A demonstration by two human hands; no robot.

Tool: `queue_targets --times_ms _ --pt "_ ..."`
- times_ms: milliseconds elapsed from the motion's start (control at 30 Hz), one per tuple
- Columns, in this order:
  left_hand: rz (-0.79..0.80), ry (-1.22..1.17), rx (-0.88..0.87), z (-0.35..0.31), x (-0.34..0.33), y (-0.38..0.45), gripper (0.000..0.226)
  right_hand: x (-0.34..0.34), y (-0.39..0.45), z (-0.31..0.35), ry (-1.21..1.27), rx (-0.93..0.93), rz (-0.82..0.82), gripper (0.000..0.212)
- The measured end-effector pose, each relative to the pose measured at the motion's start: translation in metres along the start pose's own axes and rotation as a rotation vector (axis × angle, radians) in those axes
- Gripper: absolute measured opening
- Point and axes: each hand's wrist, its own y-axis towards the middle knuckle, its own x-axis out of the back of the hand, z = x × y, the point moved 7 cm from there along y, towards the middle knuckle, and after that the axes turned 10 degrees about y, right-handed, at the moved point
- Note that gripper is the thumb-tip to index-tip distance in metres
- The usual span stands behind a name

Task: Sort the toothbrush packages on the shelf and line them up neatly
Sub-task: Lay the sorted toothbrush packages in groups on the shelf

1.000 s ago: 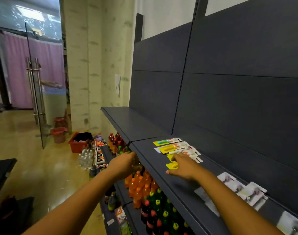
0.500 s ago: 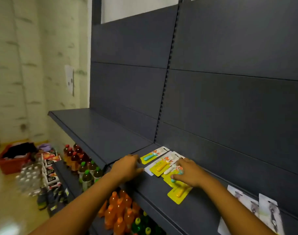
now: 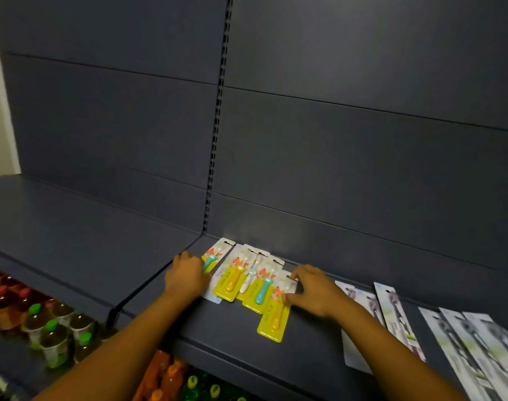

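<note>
Here the dark grey shelf (image 3: 241, 340) carries a fan of five yellow toothbrush packages (image 3: 248, 280), lying flat and overlapping one another just right of the upright slotted post (image 3: 215, 146). The left hand (image 3: 186, 277) lies on the leftmost package (image 3: 216, 253), the one with a blue brush; its fingers are laid flat over the card's lower part, and whether the thumb curls under the edge cannot be told. The right hand (image 3: 313, 290) touches the right edge of the fifth package (image 3: 275, 314), an orange brush on a yellow card that sits lower than the rest, its bottom end nearer the shelf's front lip. The fingers of this hand are bent and spread, with the thumb against the card's side and the fingertips near its top; the grip looks like a light pinch on the card's edge. Between the two hands lie an orange brush, a white one and a blue one, each tilted a little to the right.

Farther right on the same shelf lie several grey and white packages (image 3: 397, 314), loosely spread and partly blurred. Below the shelf stand drink bottles (image 3: 56, 334) with green and red caps, and orange bottles (image 3: 166, 374) under the front lip.
</note>
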Motion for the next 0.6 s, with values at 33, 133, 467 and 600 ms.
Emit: queue_targets --times_ms 33,133,467,600 --pt "-0.022 -0.023 0.019 0.002 0.000 0.002 0.022 0.003 -0.001 -0.001 -0.008 -0.003 -0.010 0.064" --pt "0.005 -0.078 0.041 0.005 0.002 0.005 0.016 0.008 -0.002 -0.002 -0.018 -0.010 -0.035 0.063" --pt "0.087 -0.297 0.036 0.015 0.013 0.004 0.015 0.003 0.008 0.009 -0.025 0.003 -0.041 0.058" --pt "0.044 -0.700 0.013 0.020 0.014 -0.004 0.028 -0.005 0.013 0.017 0.012 0.002 -0.055 0.056"
